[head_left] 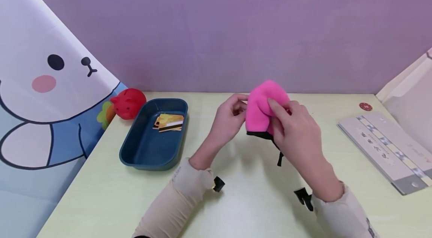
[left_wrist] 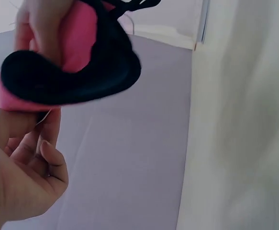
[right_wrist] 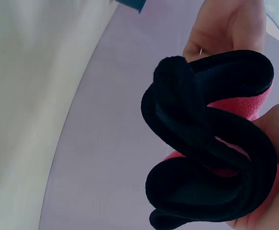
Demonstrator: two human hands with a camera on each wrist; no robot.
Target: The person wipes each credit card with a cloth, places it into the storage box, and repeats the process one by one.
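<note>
Above the table, both hands hold a soft pink fleece cap-like piece (head_left: 261, 97) with black edging and a black cord end (head_left: 280, 158) dangling from it. The left hand (head_left: 227, 119) pinches its left side between thumb and fingers. On the other side the right hand (head_left: 300, 136) grips it, thumb pressed on the pink face. In the right wrist view the black edging (right_wrist: 177, 115) is folded into an S shape. A thin pale edge shows by the left fingertips in the left wrist view; what it is I cannot tell.
Left of the hands stands a dark blue tray (head_left: 135, 151) with several cards (head_left: 170, 122) in it. A red piggy bank (head_left: 129, 103) sits behind its left side. At the right lie a grey folder (head_left: 378, 148) and a red round chip (head_left: 366, 106). A purple backdrop (head_left: 216, 31) closes the back.
</note>
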